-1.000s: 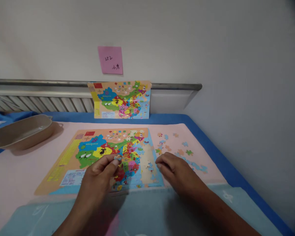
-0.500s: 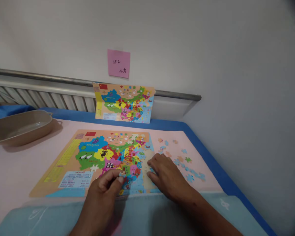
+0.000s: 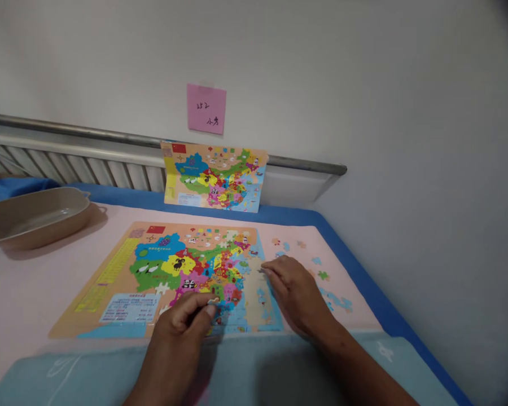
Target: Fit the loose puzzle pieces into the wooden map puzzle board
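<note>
Puzzle piece (image 3: 213, 303): small, pale blue, pinched between thumb and fingertips of the left hand (image 3: 185, 327), low over the near edge of the map puzzle board (image 3: 110, 270). Right hand (image 3: 298, 293): palm down, fingers spread loosely, holding nothing, fingertips on the board's bare right strip. Loose pieces (image 3: 322, 275): scattered on the pink mat (image 3: 34, 282) beyond the right hand. Reference map (image 3: 214, 176): propped against the wall. Tan basin (image 3: 34, 214): far left. Pink note (image 3: 206, 109): stuck on the wall above.
</note>
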Tool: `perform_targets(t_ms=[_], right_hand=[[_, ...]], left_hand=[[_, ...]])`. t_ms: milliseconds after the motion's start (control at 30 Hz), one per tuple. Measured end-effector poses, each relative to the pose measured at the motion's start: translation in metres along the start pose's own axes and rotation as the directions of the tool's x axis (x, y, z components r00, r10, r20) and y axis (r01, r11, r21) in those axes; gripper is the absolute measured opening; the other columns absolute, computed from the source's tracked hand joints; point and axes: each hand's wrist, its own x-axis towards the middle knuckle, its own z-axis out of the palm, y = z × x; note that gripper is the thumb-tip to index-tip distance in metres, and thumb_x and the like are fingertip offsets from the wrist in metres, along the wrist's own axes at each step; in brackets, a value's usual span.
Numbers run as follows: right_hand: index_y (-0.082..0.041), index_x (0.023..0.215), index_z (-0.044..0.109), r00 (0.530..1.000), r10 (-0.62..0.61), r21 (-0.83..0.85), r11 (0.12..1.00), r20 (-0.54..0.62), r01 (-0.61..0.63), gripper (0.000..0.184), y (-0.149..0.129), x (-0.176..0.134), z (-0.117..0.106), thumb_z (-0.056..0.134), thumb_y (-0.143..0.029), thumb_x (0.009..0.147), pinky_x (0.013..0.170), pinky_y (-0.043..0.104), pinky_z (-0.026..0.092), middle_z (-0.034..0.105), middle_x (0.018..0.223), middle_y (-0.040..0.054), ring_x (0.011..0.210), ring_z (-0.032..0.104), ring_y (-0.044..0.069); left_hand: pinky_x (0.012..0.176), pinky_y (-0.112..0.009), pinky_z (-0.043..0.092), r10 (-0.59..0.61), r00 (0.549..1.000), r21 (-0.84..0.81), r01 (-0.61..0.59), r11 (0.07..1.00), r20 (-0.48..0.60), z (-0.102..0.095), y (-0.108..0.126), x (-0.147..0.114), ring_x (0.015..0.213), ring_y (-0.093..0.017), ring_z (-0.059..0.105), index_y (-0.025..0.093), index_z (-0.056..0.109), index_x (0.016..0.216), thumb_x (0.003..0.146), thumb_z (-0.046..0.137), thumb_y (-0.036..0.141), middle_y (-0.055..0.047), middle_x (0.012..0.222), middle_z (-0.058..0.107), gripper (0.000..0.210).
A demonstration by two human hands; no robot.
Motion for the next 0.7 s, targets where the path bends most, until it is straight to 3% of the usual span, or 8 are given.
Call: perform_targets(t_ms=[67, 133, 200, 267, 433, 600, 700], right_hand=[[-0.02, 0.088, 0.067, 0.989, 0.147, 0.355, 0.924, 0.011, -0.142, 0.024, -0.007, -0.007, 0.0, 0.049, -0.036, 0.095, 0.076, 0.033, 0.043, 0.068, 0.087, 0.0047, 0.082, 0.059, 0.02], [-0.02, 0.08, 0.063, 0.949, 0.288, 0.642, 0.705, 0.13, -0.301, 0.029, -0.017, -0.018, 0.006, 0.055, -0.047, 0.09, 0.064, 0.03, 0.044, 0.066, 0.075, 0.0028, 0.067, 0.058, 0.017], [-0.02, 0.077, 0.059, 0.905, 0.344, 0.762, 0.507, 0.249, -0.403, 0.036, -0.027, -0.031, 0.015, 0.065, -0.056, 0.081, 0.057, 0.028, 0.041, 0.065, 0.07, 0.0021, 0.059, 0.056, 0.015], [-0.02, 0.074, 0.058, 0.881, 0.374, 0.803, 0.406, 0.289, -0.436, 0.042, -0.033, -0.041, 0.024, 0.071, -0.06, 0.074, 0.055, 0.027, 0.039, 0.066, 0.069, 0.0022, 0.056, 0.055, 0.013], [-0.019, 0.074, 0.058, 0.862, 0.408, 0.831, 0.332, 0.301, -0.447, 0.044, -0.034, -0.051, 0.037, 0.073, -0.06, 0.072, 0.053, 0.026, 0.038, 0.068, 0.071, 0.0033, 0.056, 0.057, 0.013], [-0.019, 0.077, 0.059, 0.886, 0.341, 0.839, 0.336, 0.315, -0.428, 0.045, -0.029, -0.054, 0.046, 0.07, -0.062, 0.075, 0.051, 0.025, 0.037, 0.064, 0.058, 0.0009, 0.05, 0.052, 0.012], [-0.02, 0.083, 0.061, 0.889, 0.334, 0.847, 0.324, 0.314, -0.421, 0.043, -0.031, -0.056, 0.05, 0.076, -0.058, 0.07, 0.05, 0.025, 0.036, 0.061, 0.057, -0.0017, 0.048, 0.053, 0.012]], left_hand=[[0.078, -0.031, 0.04, 0.018, 1.0, -0.017, -0.018, 1.0, -0.007, 0.001, 0.0, 0.001, 0.093, -0.024, 0.055, 0.022, 0.071, 0.091, 0.087, 0.064, 0.041, -0.004, 0.093, 0.066, 0.021], [0.066, -0.028, 0.038, -0.056, 0.998, -0.15, 0.058, 0.987, 0.018, 0.004, -0.002, 0.001, 0.074, -0.018, 0.051, 0.02, 0.07, 0.089, 0.083, 0.068, 0.04, -0.002, 0.077, 0.061, 0.021], [0.057, -0.025, 0.033, -0.126, 0.991, -0.29, 0.135, 0.947, 0.049, 0.009, -0.004, 0.002, 0.061, -0.013, 0.044, 0.017, 0.068, 0.087, 0.078, 0.073, 0.04, 0.001, 0.064, 0.054, 0.025], [0.055, -0.023, 0.035, -0.161, 0.985, -0.395, 0.17, 0.903, 0.055, 0.015, -0.005, 0.002, 0.057, -0.012, 0.045, 0.015, 0.067, 0.085, 0.071, 0.079, 0.039, 0.001, 0.063, 0.055, 0.03], [0.053, -0.022, 0.04, -0.189, 0.978, -0.53, 0.207, 0.823, 0.089, 0.028, -0.003, -0.002, 0.055, -0.011, 0.052, 0.013, 0.066, 0.089, 0.064, 0.085, 0.033, -0.001, 0.066, 0.061, 0.037], [0.052, -0.022, 0.039, -0.129, 0.977, -0.525, 0.201, 0.827, 0.17, 0.033, 0.0, -0.007, 0.052, -0.01, 0.051, 0.014, 0.064, 0.084, 0.069, 0.079, 0.029, 0.0, 0.064, 0.059, 0.026], [0.053, -0.023, 0.039, -0.115, 0.978, -0.507, 0.188, 0.841, 0.172, 0.033, 0.001, -0.009, 0.052, -0.011, 0.052, 0.014, 0.063, 0.083, 0.07, 0.078, 0.028, 0.0, 0.062, 0.058, 0.024]])
